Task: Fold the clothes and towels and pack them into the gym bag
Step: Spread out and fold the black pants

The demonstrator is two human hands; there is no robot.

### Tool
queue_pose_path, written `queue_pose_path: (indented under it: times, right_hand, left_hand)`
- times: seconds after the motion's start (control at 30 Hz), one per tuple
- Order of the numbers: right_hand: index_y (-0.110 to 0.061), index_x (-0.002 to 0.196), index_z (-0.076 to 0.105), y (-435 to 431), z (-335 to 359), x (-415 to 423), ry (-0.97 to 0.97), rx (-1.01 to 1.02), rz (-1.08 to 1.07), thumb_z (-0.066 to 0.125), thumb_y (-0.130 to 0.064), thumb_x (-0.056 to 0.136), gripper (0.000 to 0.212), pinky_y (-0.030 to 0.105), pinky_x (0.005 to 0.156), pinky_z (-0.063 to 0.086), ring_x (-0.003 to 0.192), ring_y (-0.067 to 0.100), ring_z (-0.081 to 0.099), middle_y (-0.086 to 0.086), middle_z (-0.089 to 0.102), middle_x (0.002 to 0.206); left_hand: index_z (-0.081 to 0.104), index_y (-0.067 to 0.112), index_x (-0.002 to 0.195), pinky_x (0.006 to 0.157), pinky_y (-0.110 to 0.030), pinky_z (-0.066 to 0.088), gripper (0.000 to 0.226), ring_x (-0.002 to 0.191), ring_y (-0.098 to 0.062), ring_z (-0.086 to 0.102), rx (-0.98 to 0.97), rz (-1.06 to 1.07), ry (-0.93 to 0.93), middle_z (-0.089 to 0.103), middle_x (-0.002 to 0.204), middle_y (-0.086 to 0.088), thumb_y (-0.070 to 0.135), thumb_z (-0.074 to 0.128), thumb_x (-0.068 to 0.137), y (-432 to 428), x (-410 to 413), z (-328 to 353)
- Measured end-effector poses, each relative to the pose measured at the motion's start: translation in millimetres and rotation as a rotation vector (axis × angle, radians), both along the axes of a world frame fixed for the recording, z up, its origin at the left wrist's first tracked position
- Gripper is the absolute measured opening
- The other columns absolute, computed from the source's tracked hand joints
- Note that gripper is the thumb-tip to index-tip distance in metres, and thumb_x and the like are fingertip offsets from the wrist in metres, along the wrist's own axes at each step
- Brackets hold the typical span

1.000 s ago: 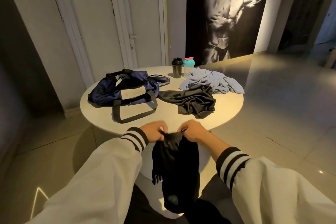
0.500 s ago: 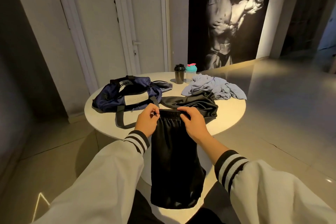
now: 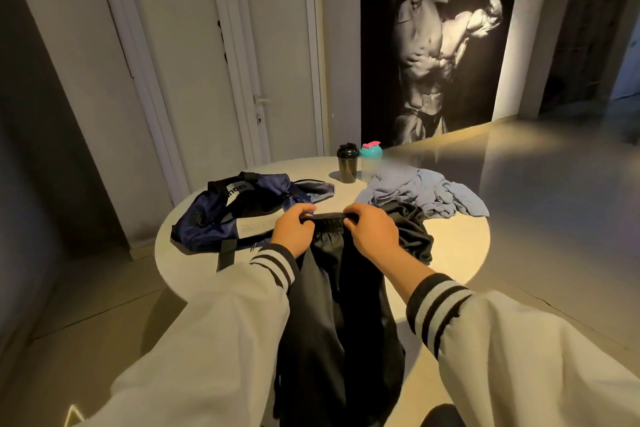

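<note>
Taking the round table [image 3: 460,253] as a clock face with 6 o'clock at the person's edge, both hands are over its middle. The left hand [image 3: 292,230] and the right hand [image 3: 372,236] each pinch the gathered waistband [image 3: 327,217] of the black shorts [image 3: 332,322], fingers curled over its top edge and thumbs beneath. The band is stretched level between them, the left hand at its 9 o'clock end and the right at its 3 o'clock end. From there the shorts hang down toward 6 o'clock, between the two striped cuffs, across the table's near edge and out of the bottom of the view. Whether the cloth touches the tabletop cannot be told. The navy bag [image 3: 204,225] lies at 9 to 10 o'clock, slumped, its mouth open toward the centre. A white label faces up and a dark strap [image 3: 227,253] reaches to the rim at about 8 o'clock. A dark cloth [image 3: 414,236] lies crumpled at about 3 o'clock, just behind the right hand and partly hidden by it. A blue cloth [image 3: 426,194] is heaped at 1 to 2 o'clock, its near edge touching the dark cloth. At 12 o'clock, near the far rim, stand a black shaker [image 3: 347,163] and, just beside it toward 1 o'clock, a bottle [image 3: 370,158] with a teal lid. Beyond the table are a white door [image 3: 277,45] and a wall poster [image 3: 440,45].
</note>
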State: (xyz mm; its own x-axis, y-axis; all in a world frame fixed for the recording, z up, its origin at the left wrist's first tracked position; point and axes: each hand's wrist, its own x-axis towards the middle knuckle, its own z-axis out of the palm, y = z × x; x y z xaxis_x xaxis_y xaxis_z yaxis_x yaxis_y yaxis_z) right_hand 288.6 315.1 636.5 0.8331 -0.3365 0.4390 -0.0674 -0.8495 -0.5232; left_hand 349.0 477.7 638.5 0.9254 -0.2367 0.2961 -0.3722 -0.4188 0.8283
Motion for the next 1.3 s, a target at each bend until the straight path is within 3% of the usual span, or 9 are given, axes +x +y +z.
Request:
queue_pose_path:
  times: [0.13,0.33,0.47,0.53,0.77,0.93,1.1,1.23,1.3]
  right_hand:
    - [-0.031,0.128,0.064,-12.1,0.3,46.8,0.100,-0.036,-0.046,0.056,-0.023,0.100,0.030,0.039,0.083,0.053,0.107,0.029,0.063,0.003,0.069,0.120]
    - [-0.021,0.132,0.062,-31.5,4.7,127.0,0.040,0.107,0.107,0.049,-0.002,0.095,0.044,0.035,0.097,0.044,0.117,0.028,0.058,0.006,0.060,0.129]
    - [-0.009,0.125,0.061,-33.4,33.9,163.9,-0.211,0.230,0.205,0.054,0.003,0.094,0.034,0.024,0.102,0.043,0.108,0.016,0.054,0.005,0.052,0.126]
    - [-0.010,0.123,0.060,-35.0,38.4,174.1,-0.267,0.240,0.249,0.057,0.003,0.093,0.033,0.027,0.104,0.045,0.107,0.013,0.053,0.001,0.050,0.125]
    - [-0.012,0.120,0.063,-37.9,-2.4,150.4,-0.224,0.201,0.258,0.056,0.003,0.094,0.032,0.018,0.099,0.042,0.102,0.004,0.050,-0.002,0.050,0.119]
    - [-0.016,0.126,0.061,-24.0,-55.0,106.3,-0.106,0.160,0.232,0.055,0.000,0.094,0.037,0.029,0.100,0.046,0.110,0.017,0.054,-0.002,0.047,0.125]
    - [-0.018,0.133,0.059,-10.6,-94.0,53.6,-0.017,0.115,0.289,0.057,-0.001,0.095,0.041,0.030,0.101,0.046,0.111,0.017,0.052,-0.004,0.042,0.126]
    - [-0.016,0.133,0.058,-5.3,-118.0,11.8,0.085,0.074,0.345,0.057,0.000,0.095,0.041,0.019,0.098,0.040,0.110,0.017,0.053,-0.001,0.041,0.127]
    - [-0.017,0.132,0.059,-3.6,-126.3,-1.9,0.153,0.045,0.353,0.057,-0.005,0.096,0.038,0.022,0.094,0.043,0.108,0.020,0.055,0.000,0.042,0.128]
  left_hand:
    - [0.071,0.014,0.119,0.091,-0.018,0.039,0.036,0.110,-0.019,0.059,0.144,0.006,-0.041,0.066,0.121,-0.006,-0.001,0.052,0.092,-21.8,46.8,0.1]
    - [0.070,0.018,0.122,0.109,-0.037,0.044,0.047,0.116,-0.023,0.059,0.223,-0.040,-0.124,0.063,0.124,-0.008,-0.006,0.057,0.084,-40.5,135.7,11.1]
    - [0.068,0.017,0.112,0.090,0.002,0.033,0.037,0.099,-0.005,0.053,0.004,0.053,-0.178,0.051,0.121,-0.004,-0.008,0.052,0.089,-49.3,164.9,37.9]
    - [0.067,0.015,0.109,0.083,0.007,0.030,0.036,0.097,0.006,0.051,-0.070,0.062,-0.238,0.048,0.118,-0.003,-0.010,0.051,0.089,-52.3,170.7,41.0]
    - [0.066,0.024,0.109,0.100,0.002,0.025,0.043,0.113,0.002,0.048,-0.027,-0.028,-0.271,0.057,0.119,0.008,-0.010,0.057,0.085,-37.0,145.2,-6.4]
    - [0.065,0.021,0.110,0.098,0.006,0.019,0.043,0.115,0.026,0.036,0.044,-0.085,-0.240,0.051,0.122,0.011,-0.013,0.058,0.084,-17.7,96.2,-55.7]
    - [0.062,0.027,0.107,0.114,-0.016,0.024,0.042,0.130,0.003,0.036,0.129,-0.104,-0.165,0.046,0.133,0.012,-0.009,0.055,0.086,4.7,45.7,-90.6]
    - [0.060,0.031,0.112,0.113,-0.020,0.022,0.042,0.141,-0.008,0.031,0.253,-0.123,-0.127,0.037,0.147,0.010,-0.006,0.053,0.092,20.8,4.2,-121.2]
    - [0.061,0.029,0.117,0.114,-0.024,0.026,0.038,0.143,-0.011,0.029,0.309,-0.101,-0.112,0.031,0.154,0.008,-0.001,0.053,0.094,26.2,-10.2,-134.8]
